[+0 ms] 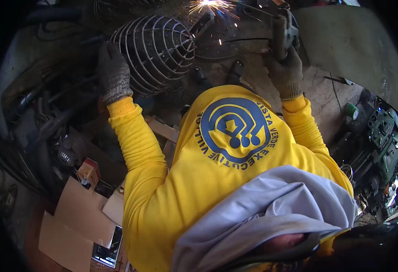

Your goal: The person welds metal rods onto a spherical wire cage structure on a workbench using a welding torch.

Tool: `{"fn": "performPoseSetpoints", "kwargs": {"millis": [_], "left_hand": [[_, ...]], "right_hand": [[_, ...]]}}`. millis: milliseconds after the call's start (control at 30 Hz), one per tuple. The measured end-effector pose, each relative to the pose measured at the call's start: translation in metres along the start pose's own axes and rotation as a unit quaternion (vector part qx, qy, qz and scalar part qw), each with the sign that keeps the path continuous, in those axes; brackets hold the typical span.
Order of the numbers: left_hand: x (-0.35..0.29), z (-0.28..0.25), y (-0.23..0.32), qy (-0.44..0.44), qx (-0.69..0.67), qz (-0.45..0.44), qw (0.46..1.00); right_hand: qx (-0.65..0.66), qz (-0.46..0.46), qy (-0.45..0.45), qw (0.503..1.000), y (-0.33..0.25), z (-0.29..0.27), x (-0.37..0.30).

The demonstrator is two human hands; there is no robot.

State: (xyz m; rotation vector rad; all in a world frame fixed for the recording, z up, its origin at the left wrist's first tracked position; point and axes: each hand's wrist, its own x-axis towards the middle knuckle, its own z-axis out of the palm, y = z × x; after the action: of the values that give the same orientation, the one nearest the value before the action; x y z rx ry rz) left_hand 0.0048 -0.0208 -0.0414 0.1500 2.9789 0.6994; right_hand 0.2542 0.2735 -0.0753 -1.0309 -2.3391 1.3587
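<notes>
My left hand (114, 72), in a grey knitted work glove, grips the left rim of a round, domed cage (156, 54) of metal rods. The cage lies on its side, its rods converging toward the right. My fingertips are partly hidden in the dark there. In my gloved right hand (286, 72) is a chunky grey hand tool that looks like a welding electrode holder (280, 36), held upright. A thin rod (255, 10) runs from near its top toward the upper left. Bright white light and orange sparks (210, 4) burst beyond the cage at the top edge.
Dark shoes (236, 68) stand on the floor below the cage. A large curved greyish panel (353, 50) lies at the right, above greenish machinery (380, 145). Flattened cardboard (79, 213) and a small box (89, 171) lie at lower left, near dark clutter. A black cable (244, 40) stretches toward the tool.
</notes>
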Motion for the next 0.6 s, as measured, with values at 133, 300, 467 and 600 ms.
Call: {"fn": "performPoseSetpoints", "kwargs": {"millis": [133, 300, 467, 600], "left_hand": [[-0.001, -0.003, 0.000, 0.013, -0.003, 0.013, 1.000], [0.001, 0.002, -0.005, 0.012, 0.026, 0.006, 1.000], [-0.008, -0.013, 0.012, -0.063, -0.046, -0.102, 0.992], [0.003, 0.008, -0.014, -0.003, -0.043, 0.022, 0.999]], "right_hand": [[0.004, -0.043, 0.004, 0.999, -0.002, 0.001, -0.001], [0.062, 0.025, -0.019, 0.998, -0.003, 0.002, 0.000], [0.068, -0.064, -0.006, 0.996, 0.004, 0.014, -0.003], [0.210, 0.040, -0.022, 0.977, 0.000, 0.012, -0.005]]}}
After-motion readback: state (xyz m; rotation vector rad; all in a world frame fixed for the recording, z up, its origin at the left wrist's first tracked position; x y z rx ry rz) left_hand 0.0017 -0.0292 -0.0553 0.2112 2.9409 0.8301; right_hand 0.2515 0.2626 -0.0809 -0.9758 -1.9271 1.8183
